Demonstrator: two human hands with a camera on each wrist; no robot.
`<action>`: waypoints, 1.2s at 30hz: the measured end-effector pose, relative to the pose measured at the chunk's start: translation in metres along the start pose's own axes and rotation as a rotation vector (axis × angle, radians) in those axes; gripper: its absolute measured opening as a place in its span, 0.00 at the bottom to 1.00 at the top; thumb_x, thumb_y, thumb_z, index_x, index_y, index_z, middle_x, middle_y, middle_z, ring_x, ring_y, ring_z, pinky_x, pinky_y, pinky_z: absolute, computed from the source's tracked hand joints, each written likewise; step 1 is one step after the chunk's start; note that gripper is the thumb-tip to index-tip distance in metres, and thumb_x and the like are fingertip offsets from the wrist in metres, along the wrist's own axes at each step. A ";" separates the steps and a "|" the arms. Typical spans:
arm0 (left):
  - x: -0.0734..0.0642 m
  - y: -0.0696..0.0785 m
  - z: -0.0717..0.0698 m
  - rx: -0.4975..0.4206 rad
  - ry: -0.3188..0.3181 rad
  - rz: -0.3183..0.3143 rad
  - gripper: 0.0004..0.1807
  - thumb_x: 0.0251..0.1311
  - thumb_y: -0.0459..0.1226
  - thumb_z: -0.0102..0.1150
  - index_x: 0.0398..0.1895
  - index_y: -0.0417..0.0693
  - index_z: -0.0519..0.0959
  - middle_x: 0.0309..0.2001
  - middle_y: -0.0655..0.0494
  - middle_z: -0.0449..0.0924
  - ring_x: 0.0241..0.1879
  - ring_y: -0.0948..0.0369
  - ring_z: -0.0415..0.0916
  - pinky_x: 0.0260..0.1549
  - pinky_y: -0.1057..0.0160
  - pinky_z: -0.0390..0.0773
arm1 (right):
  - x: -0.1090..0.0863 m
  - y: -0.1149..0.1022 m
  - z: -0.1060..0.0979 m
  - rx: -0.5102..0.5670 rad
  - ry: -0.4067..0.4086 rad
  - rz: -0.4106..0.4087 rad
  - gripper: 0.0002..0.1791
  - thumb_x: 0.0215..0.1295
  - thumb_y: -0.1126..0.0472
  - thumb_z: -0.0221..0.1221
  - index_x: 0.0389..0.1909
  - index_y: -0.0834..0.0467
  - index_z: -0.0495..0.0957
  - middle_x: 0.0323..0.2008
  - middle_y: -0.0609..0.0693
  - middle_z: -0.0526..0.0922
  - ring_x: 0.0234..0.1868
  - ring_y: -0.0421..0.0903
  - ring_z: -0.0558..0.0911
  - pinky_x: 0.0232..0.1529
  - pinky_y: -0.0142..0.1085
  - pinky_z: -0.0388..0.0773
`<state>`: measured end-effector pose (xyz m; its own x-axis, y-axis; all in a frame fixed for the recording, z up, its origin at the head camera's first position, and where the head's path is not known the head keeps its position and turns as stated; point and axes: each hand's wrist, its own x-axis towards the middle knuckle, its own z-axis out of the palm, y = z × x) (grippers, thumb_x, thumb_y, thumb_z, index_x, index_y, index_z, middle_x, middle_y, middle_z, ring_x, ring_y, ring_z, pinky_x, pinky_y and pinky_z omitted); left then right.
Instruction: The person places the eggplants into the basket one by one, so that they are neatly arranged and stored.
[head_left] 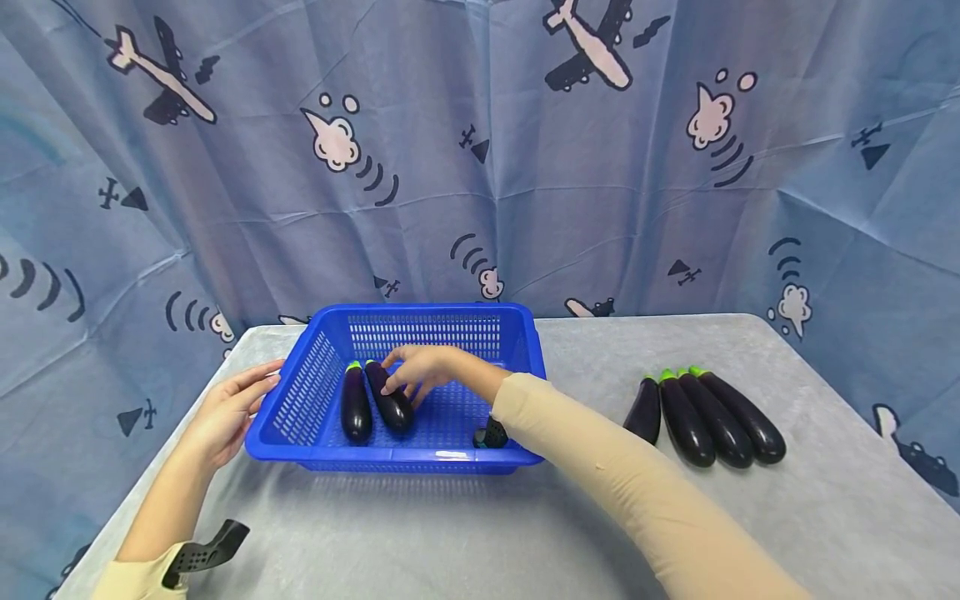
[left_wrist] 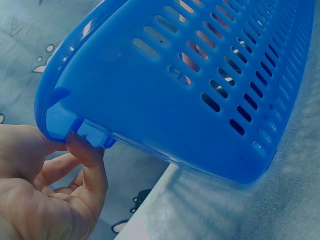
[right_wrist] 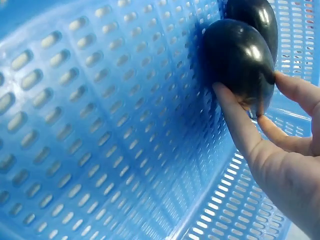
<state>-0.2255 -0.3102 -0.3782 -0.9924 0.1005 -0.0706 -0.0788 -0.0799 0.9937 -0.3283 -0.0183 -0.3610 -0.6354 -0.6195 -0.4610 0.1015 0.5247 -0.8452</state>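
Observation:
A blue plastic basket point(head_left: 375, 455) with slotted walls stands on the table, two eggplants lying side by side in its left half. My right hand point(head_left: 426, 371) reaches inside and holds the right-hand eggplant point(head_left: 393, 412); in the right wrist view its thumb and fingers lie on opposite sides of that dark, glossy body. Just left of it lies the other eggplant point(head_left: 356, 408). At the basket's left end, my left hand point(head_left: 228, 412) grips the rim, with thumb and fingers at the lip in the left wrist view.
To the right of the basket, several eggplants point(head_left: 693, 425) lie in a row on the grey table point(head_left: 600, 342), green stems pointing away. A blue curtain point(head_left: 420, 208) with airplane prints hangs behind and beside the table.

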 end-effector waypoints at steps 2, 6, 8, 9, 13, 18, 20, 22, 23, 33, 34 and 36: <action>0.000 0.000 0.000 0.002 0.002 0.001 0.18 0.82 0.35 0.50 0.45 0.71 0.86 0.43 0.67 0.87 0.38 0.66 0.87 0.37 0.66 0.89 | 0.001 0.001 0.001 0.000 0.004 0.000 0.32 0.75 0.69 0.60 0.75 0.64 0.61 0.57 0.64 0.80 0.61 0.66 0.81 0.58 0.54 0.85; 0.000 0.000 -0.001 0.003 0.004 -0.001 0.18 0.82 0.35 0.50 0.45 0.71 0.85 0.43 0.66 0.87 0.38 0.66 0.87 0.37 0.66 0.89 | 0.001 0.002 0.001 -0.007 0.027 0.004 0.31 0.74 0.68 0.62 0.74 0.63 0.64 0.50 0.60 0.81 0.56 0.63 0.82 0.56 0.53 0.87; 0.001 0.000 -0.001 0.003 0.005 -0.002 0.18 0.82 0.35 0.50 0.45 0.71 0.85 0.43 0.67 0.87 0.39 0.66 0.87 0.37 0.66 0.89 | 0.001 0.002 0.000 -0.018 0.041 0.010 0.31 0.74 0.68 0.63 0.73 0.62 0.65 0.48 0.58 0.80 0.51 0.60 0.82 0.55 0.51 0.87; 0.001 0.000 -0.001 0.003 0.005 -0.002 0.18 0.82 0.35 0.49 0.45 0.71 0.85 0.43 0.67 0.87 0.39 0.66 0.87 0.37 0.65 0.89 | 0.001 0.002 0.000 -0.024 0.046 0.013 0.31 0.73 0.67 0.63 0.73 0.62 0.66 0.47 0.58 0.80 0.49 0.59 0.82 0.54 0.51 0.87; 0.001 0.000 -0.001 0.001 0.003 -0.002 0.18 0.82 0.35 0.49 0.46 0.71 0.85 0.43 0.67 0.87 0.39 0.66 0.87 0.37 0.65 0.89 | 0.001 0.002 -0.001 -0.029 0.052 0.019 0.31 0.74 0.67 0.63 0.74 0.62 0.65 0.51 0.61 0.79 0.42 0.55 0.82 0.53 0.49 0.88; 0.001 0.001 -0.001 0.000 -0.001 -0.005 0.19 0.83 0.35 0.48 0.45 0.71 0.85 0.43 0.66 0.87 0.39 0.66 0.87 0.37 0.65 0.89 | 0.001 0.002 0.000 0.022 0.024 0.016 0.32 0.75 0.68 0.61 0.76 0.64 0.62 0.60 0.68 0.77 0.39 0.55 0.83 0.53 0.50 0.88; 0.001 0.001 -0.001 0.003 0.000 -0.007 0.19 0.83 0.35 0.48 0.45 0.72 0.85 0.43 0.66 0.87 0.39 0.66 0.87 0.37 0.64 0.89 | 0.001 0.002 0.000 0.042 0.014 0.012 0.31 0.76 0.69 0.60 0.76 0.64 0.62 0.61 0.69 0.77 0.39 0.55 0.84 0.52 0.50 0.88; 0.001 0.001 -0.001 0.003 0.000 -0.008 0.19 0.83 0.35 0.48 0.45 0.71 0.85 0.43 0.66 0.87 0.39 0.66 0.87 0.37 0.64 0.89 | 0.002 0.003 0.001 0.056 0.009 0.009 0.31 0.75 0.69 0.60 0.75 0.65 0.62 0.60 0.69 0.77 0.40 0.56 0.85 0.53 0.50 0.88; 0.001 0.001 -0.001 0.002 0.001 -0.008 0.18 0.82 0.35 0.49 0.45 0.71 0.85 0.43 0.66 0.87 0.39 0.66 0.87 0.37 0.65 0.89 | 0.003 0.003 0.002 0.063 0.007 0.007 0.31 0.75 0.69 0.60 0.75 0.65 0.62 0.59 0.68 0.77 0.41 0.56 0.85 0.53 0.51 0.88; 0.000 0.001 0.000 -0.001 0.006 -0.028 0.17 0.82 0.36 0.50 0.45 0.71 0.85 0.43 0.66 0.87 0.39 0.66 0.87 0.38 0.65 0.89 | 0.008 0.005 0.008 0.096 0.009 -0.015 0.31 0.75 0.70 0.61 0.75 0.66 0.63 0.57 0.65 0.78 0.38 0.53 0.84 0.52 0.50 0.88; 0.000 0.001 0.000 -0.002 0.006 -0.029 0.17 0.82 0.36 0.50 0.46 0.71 0.85 0.43 0.66 0.87 0.39 0.66 0.87 0.38 0.65 0.89 | 0.009 0.005 0.009 0.095 0.008 -0.018 0.30 0.76 0.70 0.60 0.75 0.66 0.63 0.56 0.65 0.78 0.37 0.53 0.84 0.51 0.48 0.89; 0.000 0.001 0.000 0.001 0.005 -0.030 0.16 0.82 0.37 0.50 0.46 0.71 0.85 0.43 0.67 0.87 0.40 0.66 0.87 0.39 0.65 0.89 | 0.009 0.004 0.011 0.092 0.007 -0.024 0.30 0.76 0.70 0.60 0.74 0.66 0.63 0.55 0.65 0.79 0.36 0.52 0.84 0.48 0.46 0.90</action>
<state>-0.2256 -0.3101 -0.3775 -0.9900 0.0981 -0.1011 -0.1088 -0.0763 0.9911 -0.3250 -0.0284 -0.3719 -0.6438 -0.6271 -0.4385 0.1560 0.4534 -0.8775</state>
